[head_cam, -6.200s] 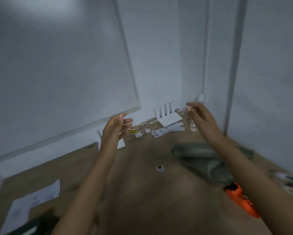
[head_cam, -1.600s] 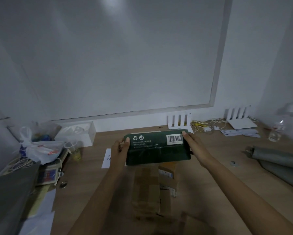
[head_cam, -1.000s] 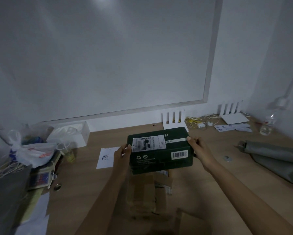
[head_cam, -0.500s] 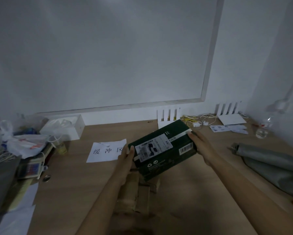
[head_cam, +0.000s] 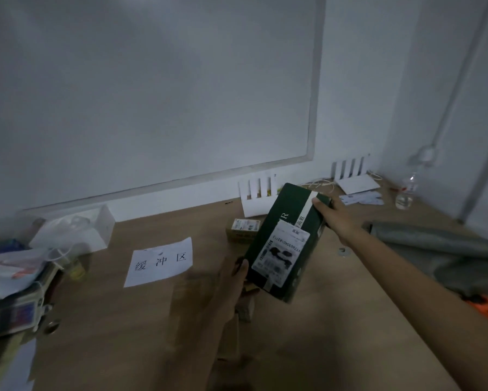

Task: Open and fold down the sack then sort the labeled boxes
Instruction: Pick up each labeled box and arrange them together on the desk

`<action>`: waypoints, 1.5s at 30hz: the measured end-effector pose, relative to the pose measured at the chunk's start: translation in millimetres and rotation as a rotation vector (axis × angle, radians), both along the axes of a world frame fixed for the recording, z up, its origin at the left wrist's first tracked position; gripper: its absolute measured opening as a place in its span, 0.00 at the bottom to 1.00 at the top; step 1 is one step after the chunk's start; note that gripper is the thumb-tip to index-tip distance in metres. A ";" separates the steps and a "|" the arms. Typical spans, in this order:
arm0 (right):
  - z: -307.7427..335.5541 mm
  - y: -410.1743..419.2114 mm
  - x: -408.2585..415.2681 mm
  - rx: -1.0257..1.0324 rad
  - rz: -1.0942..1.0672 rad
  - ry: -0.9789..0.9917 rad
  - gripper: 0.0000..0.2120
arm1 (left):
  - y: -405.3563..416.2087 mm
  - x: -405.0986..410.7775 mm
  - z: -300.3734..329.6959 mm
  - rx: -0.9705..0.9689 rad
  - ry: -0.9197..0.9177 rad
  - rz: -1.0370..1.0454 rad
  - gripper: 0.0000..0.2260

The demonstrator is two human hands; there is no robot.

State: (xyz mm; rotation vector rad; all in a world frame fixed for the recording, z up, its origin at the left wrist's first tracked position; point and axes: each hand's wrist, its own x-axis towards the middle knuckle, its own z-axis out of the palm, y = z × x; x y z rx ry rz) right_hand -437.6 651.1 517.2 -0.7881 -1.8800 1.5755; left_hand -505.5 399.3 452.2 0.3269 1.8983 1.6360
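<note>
Both hands hold the dark green box (head_cam: 286, 241) above the tabletop (head_cam: 124, 320). The right hand (head_cam: 334, 218) grips its top corner at 1 o'clock. The left hand (head_cam: 233, 280) holds the bottom edge at 7 o'clock.

Two bare forearms, no sleeves; left hand (head_cam: 233, 280) and right hand (head_cam: 334, 214) ungloved

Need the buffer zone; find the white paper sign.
The paper sign lies flat on the desk, centre-left in the head view, left of the green box.
</note>
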 end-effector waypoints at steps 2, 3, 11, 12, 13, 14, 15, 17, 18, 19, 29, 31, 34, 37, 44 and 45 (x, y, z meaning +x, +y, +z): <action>-2.8 7.6 0.7 -0.014 -0.042 0.011 0.13 | 11.4 -2.7 -3.8 -0.026 0.003 -0.034 0.12; -5.2 12.8 0.6 -0.025 -0.056 0.011 0.17 | 18.3 -3.1 -7.2 -0.031 0.001 -0.045 0.14; -34.7 82.0 -26.8 -0.150 -0.038 -0.118 0.23 | 85.4 -9.1 -40.7 -0.102 0.002 -0.077 0.14; -37.6 91.6 -33.2 -0.153 -0.021 -0.137 0.22 | 95.1 -11.6 -43.8 -0.112 0.000 -0.078 0.15; -42.1 103.1 -41.0 -0.152 -0.006 -0.153 0.21 | 105.6 -14.2 -47.8 -0.109 -0.019 -0.075 0.14; -46.0 113.9 -49.0 -0.142 0.003 -0.174 0.20 | 116.1 -16.5 -50.2 -0.101 -0.039 -0.062 0.13; -50.8 126.0 -58.4 -0.133 0.011 -0.186 0.18 | 127.2 -19.4 -53.5 -0.086 -0.058 -0.046 0.12; -62.3 150.0 -78.6 -0.121 0.037 -0.217 0.18 | 150.9 -24.0 -62.4 -0.073 -0.079 -0.021 0.11; -68.7 160.8 -89.7 -0.119 0.053 -0.239 0.19 | 162.8 -26.3 -67.3 -0.056 -0.104 -0.010 0.11; -76.9 172.7 -102.3 -0.112 0.065 -0.258 0.20 | 174.6 -30.0 -73.9 -0.042 -0.148 0.004 0.11; -181.0 260.4 -187.3 -0.208 0.174 -0.376 0.24 | 270.4 -77.8 -150.3 -0.086 -0.401 0.123 0.15; -198.7 268.6 -197.0 -0.240 0.187 -0.381 0.22 | 283.6 -84.0 -165.5 -0.106 -0.426 0.158 0.17; -227.7 281.0 -213.3 -0.238 0.241 -0.408 0.17 | 298.4 -95.7 -187.3 -0.130 -0.468 0.184 0.17; -251.4 288.2 -230.1 -0.278 0.253 -0.412 0.16 | 308.2 -108.5 -205.6 -0.138 -0.491 0.191 0.17; -289.8 298.8 -257.7 -0.249 0.254 -0.448 0.20 | 320.5 -127.3 -234.4 -0.151 -0.512 0.208 0.18; -292.2 298.2 -258.6 -0.235 0.243 -0.454 0.20 | 321.5 -128.2 -235.4 -0.146 -0.515 0.210 0.19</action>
